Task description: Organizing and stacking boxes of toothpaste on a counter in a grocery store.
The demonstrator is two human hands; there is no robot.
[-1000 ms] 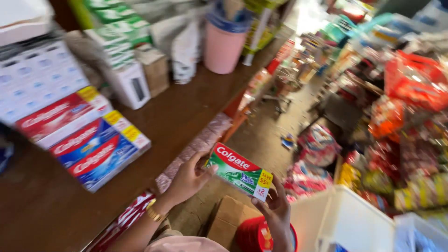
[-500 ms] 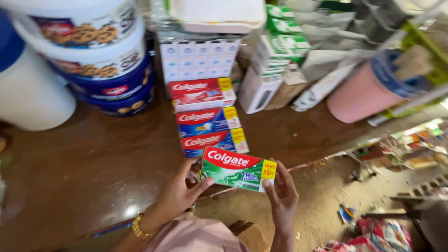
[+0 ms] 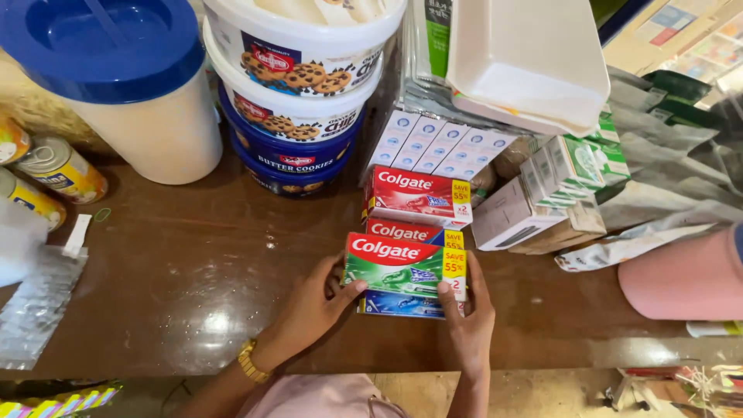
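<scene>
Both my hands hold a green and red toothpaste box [image 3: 402, 267] by its short ends, low over the brown wooden counter [image 3: 193, 271]. My left hand [image 3: 313, 306], with a gold bracelet at the wrist, grips the box's left end. My right hand [image 3: 468, 313] grips the right end. The green box lies on top of a blue toothpaste box [image 3: 395, 304], and a red toothpaste box [image 3: 414, 231] peeks out just behind it. Another red box [image 3: 416, 195] sits on a stack farther back.
Stacked cookie tubs [image 3: 298, 85] and a white container with a blue lid [image 3: 124, 85] stand at the back left. Cans [image 3: 54, 170] and a plastic bag [image 3: 39, 298] lie far left. Small white and green cartons [image 3: 557, 186], a white foam tray [image 3: 526, 62] and a pink bucket [image 3: 689, 275] crowd the right.
The view swung from the shop aisle to the counter. My hands carried the green box forward and down onto the row of toothpaste boxes.
</scene>
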